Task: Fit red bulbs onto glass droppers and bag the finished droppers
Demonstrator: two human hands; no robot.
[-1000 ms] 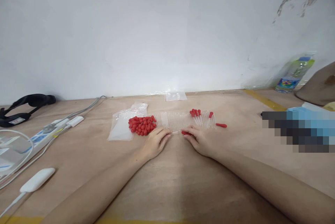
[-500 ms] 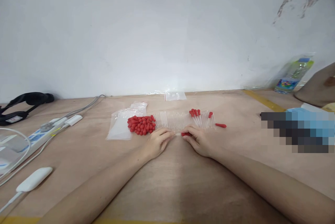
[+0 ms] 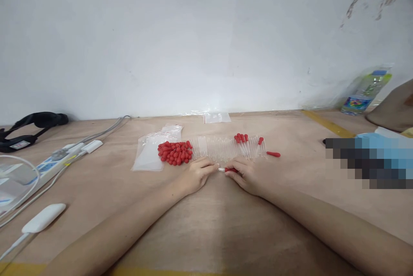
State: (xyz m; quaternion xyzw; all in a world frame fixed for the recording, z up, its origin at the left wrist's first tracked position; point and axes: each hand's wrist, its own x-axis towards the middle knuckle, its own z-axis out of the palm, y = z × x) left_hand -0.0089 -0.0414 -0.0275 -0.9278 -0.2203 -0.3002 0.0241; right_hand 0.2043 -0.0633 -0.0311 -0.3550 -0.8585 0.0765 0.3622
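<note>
Change: the two hands sit a little closer together than half a second ago, and the red cap has slid a bit lower in the picture, nearer the person.
Left hand: the left hand [image 3: 196, 175], in the middle of the picture, pinches the left end of a thin clear glass dropper tube [image 3: 221, 169] with its fingertips.
Right hand: the right hand [image 3: 248, 176], just right of the middle, pinches the small red rubber cap [image 3: 231, 169] on the other end of that tube.
Dropper: the tube lies low over the light brown wooden table [image 3: 209, 224], level and pointing left to right. The red cap sits on its right end. It is just below the row of tubes.
Tubes: a row of clear glass tubes [image 3: 216, 147] lies side by side right above the hands.
Done droppers: a few droppers with red caps on [image 3: 242, 140] lie at the right end of that row. One more red-capped dropper [image 3: 273, 154] lies alone a bit farther right.
Loose caps: a pile of red rubber caps [image 3: 174, 153] lies on the table left of the row, not in any bag.
Bags: a clear plastic zip bag [image 3: 147, 155] lies flat left of the pile, touching it. I cannot tell if anything is inside. A smaller clear bag [image 3: 217, 117] lies near the wall, above the middle.
Bottle: a clear plastic bottle with a blue cap [image 3: 366, 91] lies tilted at the right of the picture, by the wall.
Left side: a white power strip with grey cables [image 3: 56, 159] lies at the left.
</note>
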